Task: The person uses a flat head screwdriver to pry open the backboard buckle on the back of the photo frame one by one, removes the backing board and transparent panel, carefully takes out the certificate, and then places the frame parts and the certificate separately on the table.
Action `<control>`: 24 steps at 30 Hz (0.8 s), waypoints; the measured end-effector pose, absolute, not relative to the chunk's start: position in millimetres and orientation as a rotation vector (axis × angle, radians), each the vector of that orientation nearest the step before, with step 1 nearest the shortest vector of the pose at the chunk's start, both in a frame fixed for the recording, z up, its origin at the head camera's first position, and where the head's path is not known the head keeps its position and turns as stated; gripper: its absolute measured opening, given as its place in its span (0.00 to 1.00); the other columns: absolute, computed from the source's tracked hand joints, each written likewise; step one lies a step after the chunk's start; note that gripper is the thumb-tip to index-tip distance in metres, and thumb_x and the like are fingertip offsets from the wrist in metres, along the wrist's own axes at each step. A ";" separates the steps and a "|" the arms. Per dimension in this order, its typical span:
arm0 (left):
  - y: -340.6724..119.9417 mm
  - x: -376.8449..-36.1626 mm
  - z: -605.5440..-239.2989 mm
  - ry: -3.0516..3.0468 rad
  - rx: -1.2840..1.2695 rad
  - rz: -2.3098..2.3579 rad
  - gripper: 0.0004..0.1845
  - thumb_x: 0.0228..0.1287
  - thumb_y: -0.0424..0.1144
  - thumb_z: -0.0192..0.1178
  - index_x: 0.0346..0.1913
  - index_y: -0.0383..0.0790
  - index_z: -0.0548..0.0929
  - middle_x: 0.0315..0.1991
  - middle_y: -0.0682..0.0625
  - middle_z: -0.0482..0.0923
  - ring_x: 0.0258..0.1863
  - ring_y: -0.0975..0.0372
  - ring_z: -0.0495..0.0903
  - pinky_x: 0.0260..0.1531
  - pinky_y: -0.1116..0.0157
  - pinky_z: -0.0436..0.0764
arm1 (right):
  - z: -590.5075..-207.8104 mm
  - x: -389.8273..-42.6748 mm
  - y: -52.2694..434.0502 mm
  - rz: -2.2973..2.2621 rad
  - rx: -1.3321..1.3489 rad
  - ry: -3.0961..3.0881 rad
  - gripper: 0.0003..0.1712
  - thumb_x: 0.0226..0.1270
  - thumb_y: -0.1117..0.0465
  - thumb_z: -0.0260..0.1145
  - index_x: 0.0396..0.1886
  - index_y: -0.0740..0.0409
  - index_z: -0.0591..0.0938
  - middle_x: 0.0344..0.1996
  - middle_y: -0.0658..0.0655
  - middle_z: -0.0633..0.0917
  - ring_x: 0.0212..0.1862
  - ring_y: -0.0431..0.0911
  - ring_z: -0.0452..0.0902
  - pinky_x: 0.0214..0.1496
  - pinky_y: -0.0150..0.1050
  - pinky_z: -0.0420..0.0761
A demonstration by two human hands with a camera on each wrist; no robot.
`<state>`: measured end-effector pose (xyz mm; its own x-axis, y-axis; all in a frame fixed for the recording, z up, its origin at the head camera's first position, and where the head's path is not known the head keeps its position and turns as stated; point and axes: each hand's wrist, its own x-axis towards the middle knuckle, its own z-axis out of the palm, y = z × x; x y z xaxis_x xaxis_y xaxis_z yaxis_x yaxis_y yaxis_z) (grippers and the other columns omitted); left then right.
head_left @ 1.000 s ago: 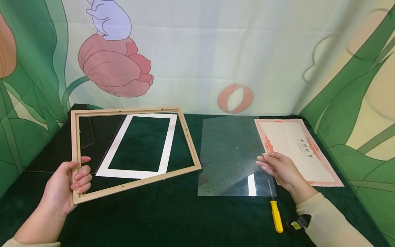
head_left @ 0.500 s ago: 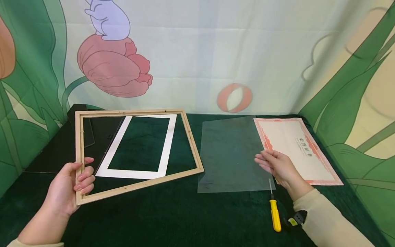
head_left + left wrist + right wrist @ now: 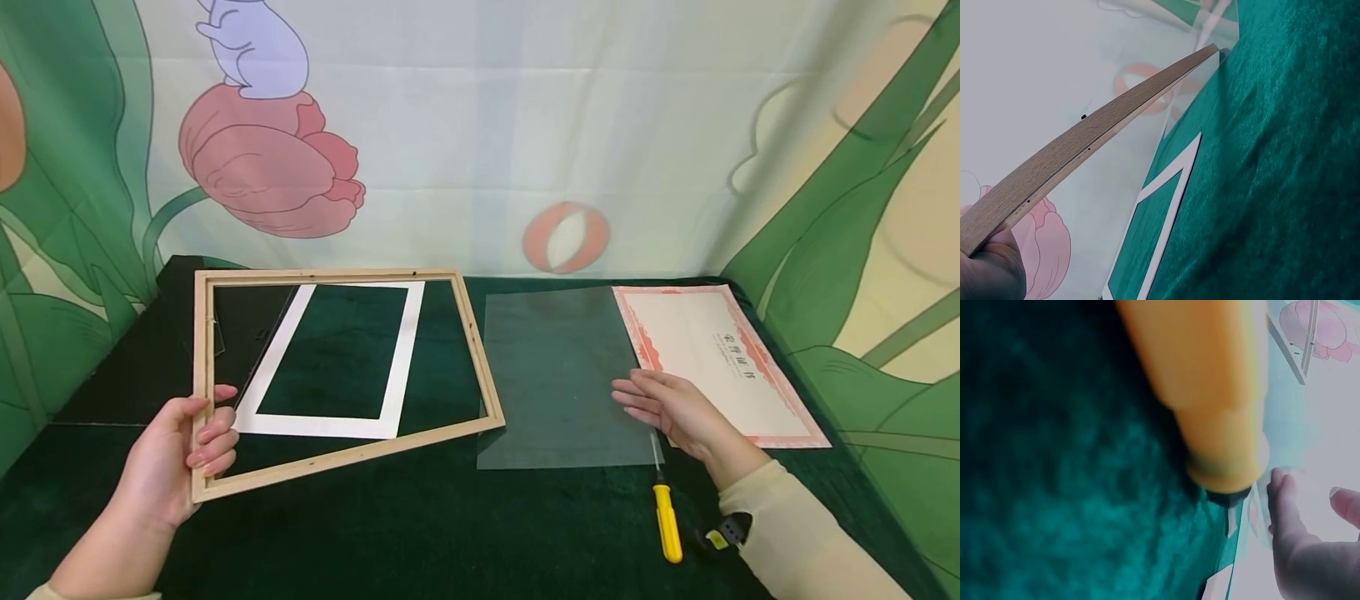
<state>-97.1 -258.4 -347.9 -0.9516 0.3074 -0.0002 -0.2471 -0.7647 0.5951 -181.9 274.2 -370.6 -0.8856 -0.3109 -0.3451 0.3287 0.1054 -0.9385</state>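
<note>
My left hand [image 3: 168,458] grips the left side of a bare wooden picture frame [image 3: 480,358], raised and tilted above the table. In the left wrist view, the frame [image 3: 1091,134] runs up and away from the hand [image 3: 994,269]. Palm turned inward, my right hand [image 3: 678,412] hovers with extended fingers over the right part of a clear sheet [image 3: 555,375] and holds nothing. Below it lies a yellow-handled screwdriver [image 3: 667,525]; its handle [image 3: 1210,394] looms large in the right wrist view. A red-bordered certificate [image 3: 697,358] lies beside the clear sheet.
Behind the frame, a white mat [image 3: 322,427] lies flat, with a black board [image 3: 127,367] to its left. Dark green cloth [image 3: 420,533] covers the table. A printed curtain [image 3: 450,167] hangs along the back edge.
My left hand has carried the frame slightly right. The right hand's fingers have straightened. The bright reflection on the clear sheet is gone, and its front edge has shifted slightly back.
</note>
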 end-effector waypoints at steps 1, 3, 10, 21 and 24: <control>-257.8 -97.0 -347.4 0.892 0.138 2.694 0.13 0.68 0.41 0.27 0.48 0.40 0.58 0.18 0.49 0.61 0.11 0.61 0.49 0.11 0.72 0.67 | -371.0 -182.2 274.3 -1.817 -0.002 1.928 0.36 0.65 0.51 0.46 0.63 0.66 0.44 0.60 0.65 0.58 0.57 0.51 0.60 0.53 0.41 0.62; -256.1 -96.8 -346.5 0.902 0.134 2.684 0.12 0.68 0.41 0.27 0.47 0.40 0.58 0.18 0.49 0.62 0.11 0.61 0.49 0.11 0.72 0.67 | -371.7 -182.7 274.6 -1.786 -0.040 1.934 0.36 0.65 0.51 0.46 0.63 0.66 0.44 0.60 0.65 0.57 0.58 0.52 0.58 0.54 0.42 0.61; -251.9 -96.0 -342.9 0.935 0.106 2.668 0.11 0.68 0.41 0.29 0.48 0.40 0.56 0.18 0.49 0.64 0.11 0.61 0.51 0.11 0.72 0.67 | -374.5 -184.1 271.1 -1.760 -0.089 1.916 0.38 0.65 0.53 0.46 0.63 0.66 0.38 0.62 0.66 0.51 0.60 0.56 0.52 0.56 0.47 0.57; -247.8 -96.8 -345.8 0.886 0.158 2.638 0.12 0.68 0.41 0.26 0.47 0.40 0.57 0.18 0.49 0.65 0.11 0.61 0.54 0.11 0.72 0.68 | -375.6 -188.0 262.8 -1.803 -0.066 1.841 0.42 0.63 0.54 0.50 0.64 0.53 0.33 0.64 0.59 0.39 0.62 0.55 0.47 0.57 0.51 0.52; -247.6 -96.9 -347.0 0.881 0.172 2.627 0.12 0.68 0.41 0.25 0.47 0.40 0.56 0.18 0.49 0.64 0.11 0.61 0.53 0.11 0.72 0.68 | -375.2 -190.1 260.9 -1.807 -0.072 1.825 0.42 0.63 0.54 0.50 0.64 0.53 0.33 0.64 0.57 0.36 0.62 0.54 0.45 0.58 0.51 0.50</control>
